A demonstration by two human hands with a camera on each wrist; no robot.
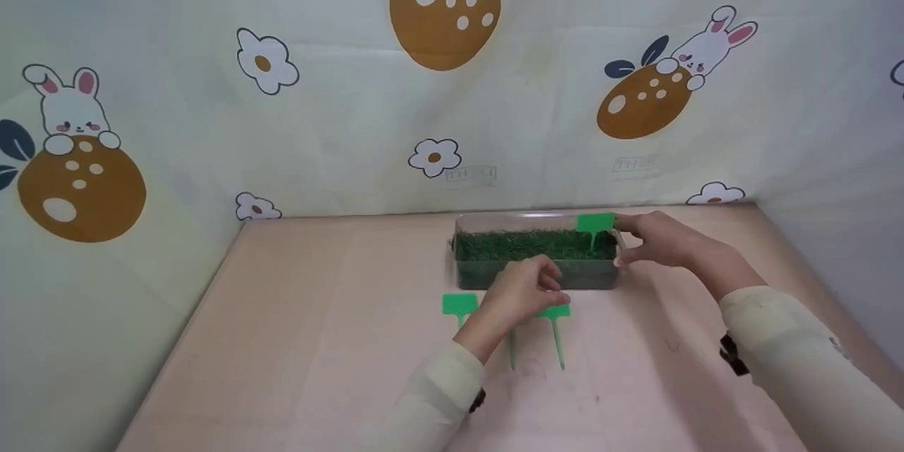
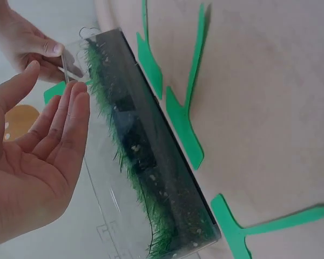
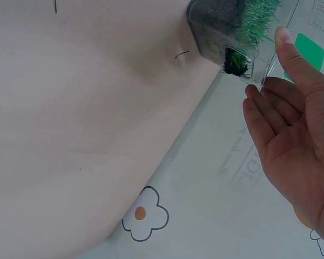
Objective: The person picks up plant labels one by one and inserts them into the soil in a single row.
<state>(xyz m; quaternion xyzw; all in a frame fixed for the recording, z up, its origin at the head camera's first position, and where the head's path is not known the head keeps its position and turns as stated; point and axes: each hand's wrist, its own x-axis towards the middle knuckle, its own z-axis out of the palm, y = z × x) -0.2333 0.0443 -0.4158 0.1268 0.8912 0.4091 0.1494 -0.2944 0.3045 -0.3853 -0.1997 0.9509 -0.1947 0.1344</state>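
A clear plastic box (image 1: 537,275) of dark soil and green grass (image 3: 259,21) stands at the table's back. One green T-shaped plant label (image 1: 595,222) is upright in its right end. My right hand (image 1: 667,240) holds the box's right end, thumb and fingers at the rim. In front of the box hovers my left hand (image 1: 519,289), empty, its fingers loosely bent in the left wrist view. Three more plant labels lie on the table before the box: a left one (image 2: 232,226), a middle one (image 2: 183,124) and a right one (image 1: 554,312). In the head view my left hand partly covers them.
The pinkish table (image 1: 339,339) meets a pale cloth wall (image 1: 339,120) printed with rabbits and flowers, close behind the box. Side walls stand left and right. A small dark scrap (image 3: 182,54) lies near the box's right end.
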